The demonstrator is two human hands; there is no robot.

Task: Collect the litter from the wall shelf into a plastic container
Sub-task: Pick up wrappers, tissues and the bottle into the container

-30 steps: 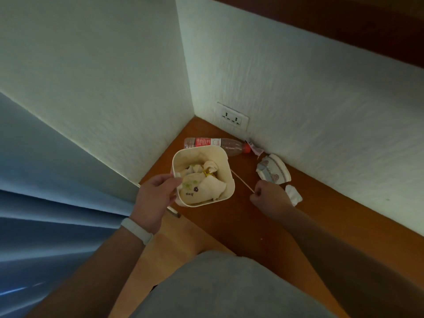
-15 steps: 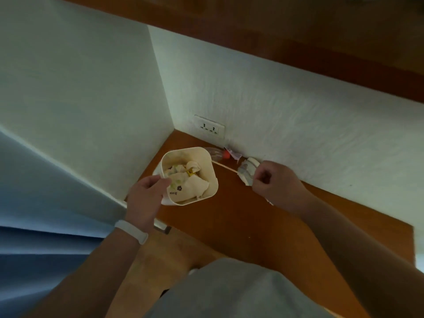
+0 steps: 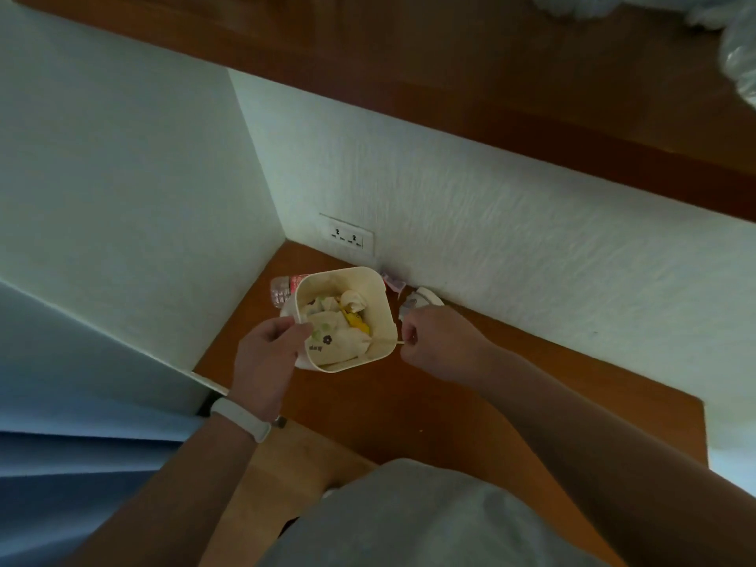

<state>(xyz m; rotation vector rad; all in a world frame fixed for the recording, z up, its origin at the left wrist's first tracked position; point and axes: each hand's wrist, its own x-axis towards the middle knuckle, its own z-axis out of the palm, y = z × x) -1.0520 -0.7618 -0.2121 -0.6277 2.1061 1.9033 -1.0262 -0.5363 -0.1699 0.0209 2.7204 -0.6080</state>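
Observation:
My left hand [image 3: 268,354] grips the near-left rim of a cream plastic container [image 3: 378,294] held above the wooden shelf [image 3: 470,403]. Crumpled paper and a yellow scrap [image 3: 355,319] lie inside it. My right hand [image 3: 437,341] pinches a thin wooden stick [image 3: 384,340] whose far end reaches over the container's right rim. A plastic bottle [image 3: 282,289] with a red label lies behind the container, mostly hidden. A crushed paper cup [image 3: 421,298] and a small red-and-white wrapper [image 3: 392,282] lie by the wall.
A double wall socket [image 3: 347,238] sits low on the back wall near the corner. A wooden shelf board [image 3: 491,96] overhangs above, with a clear plastic bag [image 3: 736,63] at the top right. A blue curtain [image 3: 61,464] hangs at the left.
My right hand lifted the stick off the shelf and brought it to the container's right rim. The container shifted right, now covering most of the bottle.

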